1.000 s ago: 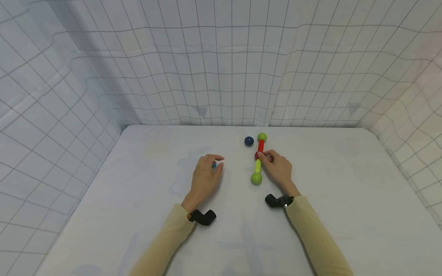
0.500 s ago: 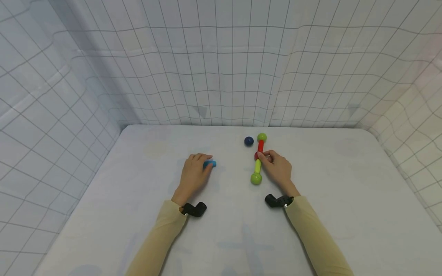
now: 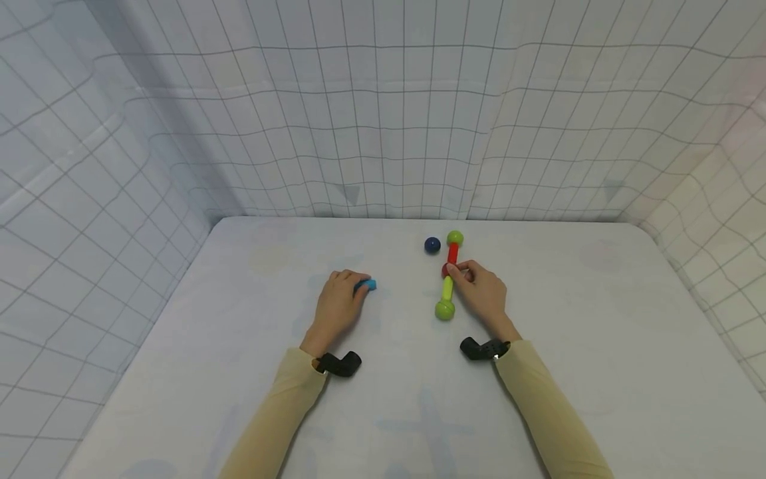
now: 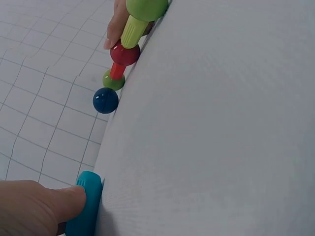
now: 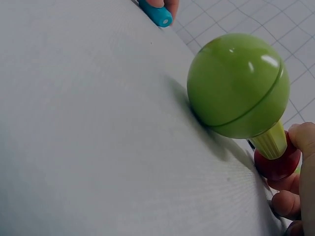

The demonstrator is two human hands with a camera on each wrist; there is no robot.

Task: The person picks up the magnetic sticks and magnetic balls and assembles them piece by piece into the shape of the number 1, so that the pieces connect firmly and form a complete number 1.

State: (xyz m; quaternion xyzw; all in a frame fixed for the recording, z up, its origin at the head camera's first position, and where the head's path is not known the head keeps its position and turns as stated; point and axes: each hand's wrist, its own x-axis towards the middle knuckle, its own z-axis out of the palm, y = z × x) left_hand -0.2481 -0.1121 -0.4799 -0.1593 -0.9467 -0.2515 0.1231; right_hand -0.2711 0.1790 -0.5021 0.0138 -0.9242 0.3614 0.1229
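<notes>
My left hand (image 3: pixel 338 303) pinches a bright blue rod (image 3: pixel 370 284) between thumb and fingers, down at the white table. In the left wrist view the thumb presses along the side of this rod (image 4: pixel 86 206). With thumb and fingertips, my right hand (image 3: pixel 483 293) holds the dark red ball (image 5: pixel 278 164) in the middle of a joined chain. A red rod (image 3: pixel 453 253) runs from that ball to a green ball (image 3: pixel 455 237) at the far end. On the near side a yellow-green rod (image 3: pixel 447 289) leads to a bigger green ball (image 3: pixel 445 310).
A loose dark blue ball (image 3: pixel 432 245) sits left of the chain's far end. White grid-patterned curtains (image 3: pixel 383 120) enclose the back and sides of the white table (image 3: pixel 251 372). Both wrists carry black camera mounts (image 3: pixel 340 364).
My left hand has moved left, away from the chain, and its fingers have come together on the blue rod. The right hand and the chain have stayed in place.
</notes>
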